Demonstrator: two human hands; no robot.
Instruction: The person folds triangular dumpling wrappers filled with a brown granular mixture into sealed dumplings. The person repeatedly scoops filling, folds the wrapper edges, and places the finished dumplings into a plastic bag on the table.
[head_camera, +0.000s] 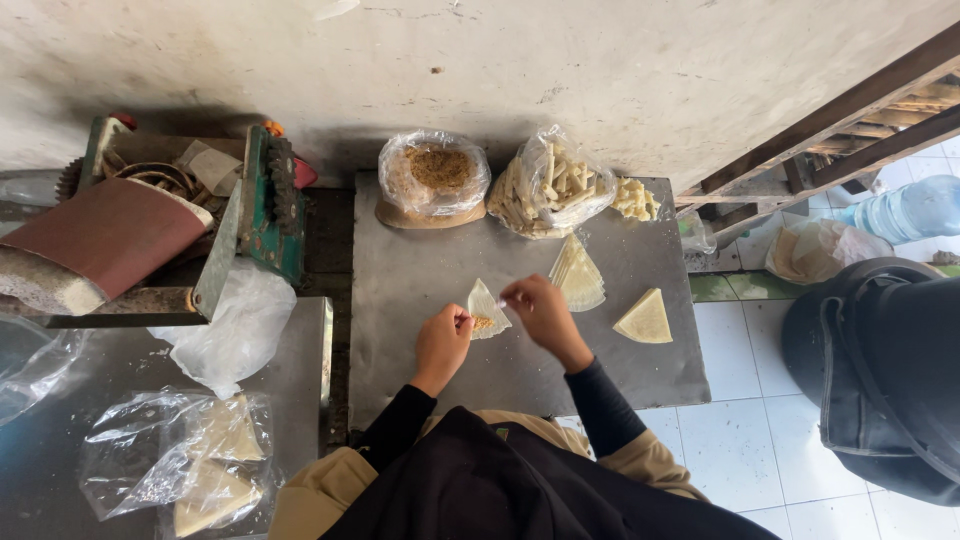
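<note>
A thin triangular pastry wrapper lies on the grey metal table with a small heap of brown filling on it. My left hand pinches the wrapper's lower left edge by the filling. My right hand holds its right edge between the fingertips. A fanned stack of wrappers lies just beyond my right hand, and another triangular stack sits to its right.
At the table's far edge stand a plastic bag of brown filling and a bag of pale sticks. A green and red machine stands to the left. Bagged wrappers lie at lower left. A dark backpack sits on the tiled floor, right.
</note>
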